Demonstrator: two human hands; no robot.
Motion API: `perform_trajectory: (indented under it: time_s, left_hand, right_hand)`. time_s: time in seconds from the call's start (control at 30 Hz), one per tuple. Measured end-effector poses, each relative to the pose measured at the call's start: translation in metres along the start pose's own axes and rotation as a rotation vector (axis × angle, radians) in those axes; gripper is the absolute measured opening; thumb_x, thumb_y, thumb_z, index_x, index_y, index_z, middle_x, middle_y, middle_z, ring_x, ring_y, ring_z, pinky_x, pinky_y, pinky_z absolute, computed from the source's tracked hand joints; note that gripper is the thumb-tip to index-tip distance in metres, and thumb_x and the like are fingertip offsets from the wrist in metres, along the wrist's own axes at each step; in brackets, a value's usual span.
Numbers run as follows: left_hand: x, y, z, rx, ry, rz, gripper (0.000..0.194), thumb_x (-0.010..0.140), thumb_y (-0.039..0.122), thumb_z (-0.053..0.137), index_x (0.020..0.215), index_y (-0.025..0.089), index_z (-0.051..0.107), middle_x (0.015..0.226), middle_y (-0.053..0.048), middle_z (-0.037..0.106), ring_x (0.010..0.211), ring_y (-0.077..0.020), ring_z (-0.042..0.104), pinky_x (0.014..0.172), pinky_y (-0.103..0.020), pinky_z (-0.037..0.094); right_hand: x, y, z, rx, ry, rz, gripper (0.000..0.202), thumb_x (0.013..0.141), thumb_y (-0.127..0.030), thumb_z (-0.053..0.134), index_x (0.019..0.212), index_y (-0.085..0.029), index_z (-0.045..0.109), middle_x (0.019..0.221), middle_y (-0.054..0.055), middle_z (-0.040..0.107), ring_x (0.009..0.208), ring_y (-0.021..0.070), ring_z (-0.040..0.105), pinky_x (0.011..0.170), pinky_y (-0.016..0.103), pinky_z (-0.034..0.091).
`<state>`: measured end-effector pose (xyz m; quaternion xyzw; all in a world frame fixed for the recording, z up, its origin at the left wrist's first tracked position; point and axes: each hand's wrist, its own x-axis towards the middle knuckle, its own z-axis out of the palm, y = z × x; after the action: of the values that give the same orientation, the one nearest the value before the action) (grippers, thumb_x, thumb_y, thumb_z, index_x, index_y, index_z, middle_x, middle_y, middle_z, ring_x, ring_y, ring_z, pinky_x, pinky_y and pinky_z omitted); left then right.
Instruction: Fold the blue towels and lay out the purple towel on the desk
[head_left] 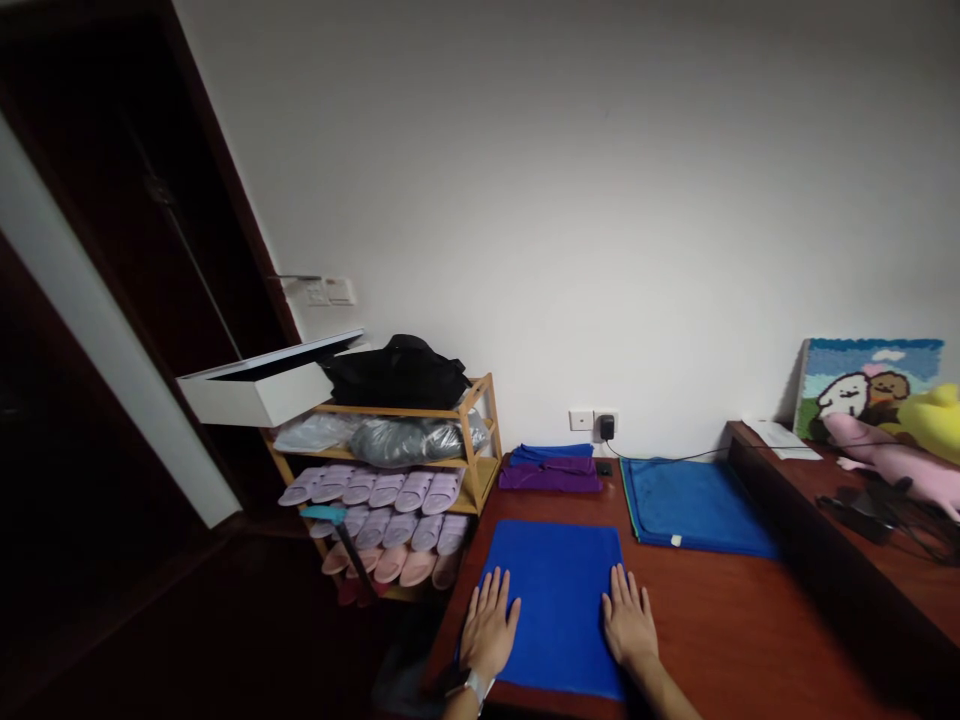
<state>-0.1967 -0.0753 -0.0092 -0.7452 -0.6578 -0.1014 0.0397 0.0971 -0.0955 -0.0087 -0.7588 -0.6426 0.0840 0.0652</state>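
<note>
A bright blue cloth (562, 600) lies spread flat on the reddish-brown wooden table (720, 630). On its left edge rests my left hand (489, 622), palm down with the fingers stretched out; a watch is on that wrist. My right hand (628, 615) lies flat across the right edge of the cloth, fingers extended and slightly apart. Neither hand grips anything. Behind the cloth, near the wall, are a folded purple cloth (551, 475) and a folded blue cloth (551, 454). To the right, a stack of darker blue towels (697, 505) with a green edge lies flat.
A wooden rack (471, 440) with several slippers (386, 490) and a black bag (401, 375) stands left of the table. A black charger (607, 427) sits in the wall socket, its cable running right. A raised surface at right holds a pink plush toy (892, 455) and a picture (862, 385).
</note>
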Motion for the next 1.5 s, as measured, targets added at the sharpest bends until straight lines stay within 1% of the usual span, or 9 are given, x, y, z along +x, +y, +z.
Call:
perform_trajectory:
  time_s: [0.3, 0.5, 0.6, 0.8, 0.9, 1.0, 1.27, 1.37, 1.5]
  left_hand:
    - [-0.004, 0.001, 0.002, -0.004, -0.014, -0.02, 0.067, 0.103, 0.058, 0.024, 0.16, 0.022, 0.029, 0.167, -0.005, 0.027, 0.154, -0.0262, 0.025, 0.126, -0.05, 0.027]
    - [0.004, 0.0, -0.006, -0.004, 0.018, 0.017, 0.062, 0.104, 0.054, 0.026, 0.16, 0.027, 0.028, 0.167, -0.002, 0.026, 0.154, -0.0263, 0.027, 0.126, -0.051, 0.027]
    - [0.027, 0.032, -0.014, -0.052, 0.036, 0.163, 0.059, 0.106, 0.048, 0.025, 0.162, 0.027, 0.023, 0.169, -0.002, 0.024, 0.155, -0.0242, 0.025, 0.127, -0.048, 0.026]
    - [0.075, 0.147, -0.004, -0.209, -0.107, 0.475, 0.057, 0.107, 0.043, 0.018, 0.162, 0.03, 0.014, 0.168, 0.0, 0.027, 0.155, -0.0211, 0.023, 0.127, -0.047, 0.024]
    - [0.083, 0.167, 0.007, -0.232, -0.136, 0.475, 0.055, 0.107, 0.042, 0.015, 0.162, 0.033, 0.014, 0.168, 0.002, 0.028, 0.156, -0.0193, 0.021, 0.128, -0.048, 0.021]
    - [0.088, 0.144, 0.01, -0.225, -0.142, 0.431, 0.056, 0.107, 0.048, 0.015, 0.161, 0.035, 0.019, 0.168, 0.003, 0.028, 0.156, -0.0198, 0.021, 0.128, -0.049, 0.02]
    - [0.102, 0.01, 0.003, -0.024, -0.079, 0.029, 0.063, 0.104, 0.052, 0.023, 0.16, 0.025, 0.028, 0.167, -0.005, 0.03, 0.155, -0.025, 0.024, 0.126, -0.051, 0.022]
    - [0.102, -0.009, 0.01, 0.002, -0.039, 0.006, 0.064, 0.104, 0.054, 0.022, 0.161, 0.024, 0.027, 0.167, -0.006, 0.029, 0.154, -0.0255, 0.025, 0.125, -0.051, 0.024]
    - [0.101, -0.009, 0.015, 0.008, -0.029, 0.012, 0.065, 0.104, 0.056, 0.021, 0.16, 0.024, 0.03, 0.167, -0.006, 0.03, 0.154, -0.0258, 0.026, 0.125, -0.05, 0.024]
  right_hand:
    - [0.045, -0.015, -0.033, 0.009, 0.024, -0.045, 0.065, 0.101, -0.04, 0.013, 0.16, -0.013, 0.019, 0.169, 0.003, 0.018, 0.157, 0.0236, 0.013, 0.127, 0.046, 0.011]
    - [0.062, -0.005, -0.006, 0.03, 0.025, -0.058, 0.067, 0.101, -0.042, 0.015, 0.16, -0.012, 0.019, 0.169, 0.004, 0.017, 0.157, 0.0238, 0.012, 0.127, 0.046, 0.011]
    - [0.064, -0.001, 0.003, 0.048, 0.056, -0.042, 0.067, 0.101, -0.041, 0.013, 0.16, -0.009, 0.019, 0.169, 0.006, 0.019, 0.157, 0.0237, 0.013, 0.127, 0.044, 0.011]
    - [0.065, 0.003, 0.004, 0.011, 0.028, -0.087, 0.065, 0.099, -0.035, 0.019, 0.159, -0.009, 0.025, 0.168, 0.009, 0.019, 0.157, 0.0258, 0.013, 0.127, 0.045, 0.01]
    - [0.065, 0.005, 0.006, -0.011, 0.019, -0.129, 0.066, 0.096, -0.031, 0.025, 0.158, -0.01, 0.029, 0.168, 0.009, 0.019, 0.157, 0.0271, 0.011, 0.127, 0.046, 0.009]
    - [0.066, 0.003, 0.007, 0.012, 0.045, -0.088, 0.067, 0.099, -0.036, 0.02, 0.158, -0.006, 0.026, 0.167, 0.01, 0.02, 0.156, 0.0261, 0.014, 0.127, 0.044, 0.012]
    - [0.071, 0.003, 0.012, 0.056, 0.05, -0.033, 0.069, 0.099, -0.04, 0.017, 0.159, -0.007, 0.024, 0.168, 0.008, 0.021, 0.156, 0.0236, 0.017, 0.127, 0.044, 0.014]
    - [0.074, 0.003, 0.008, 0.045, 0.019, -0.034, 0.069, 0.099, -0.042, 0.017, 0.159, -0.009, 0.026, 0.167, 0.007, 0.021, 0.156, 0.0239, 0.019, 0.126, 0.045, 0.016]
    - [0.084, -0.002, -0.006, 0.08, 0.044, -0.051, 0.068, 0.1, -0.043, 0.015, 0.16, -0.013, 0.021, 0.169, 0.002, 0.018, 0.156, 0.0227, 0.016, 0.126, 0.042, 0.017]
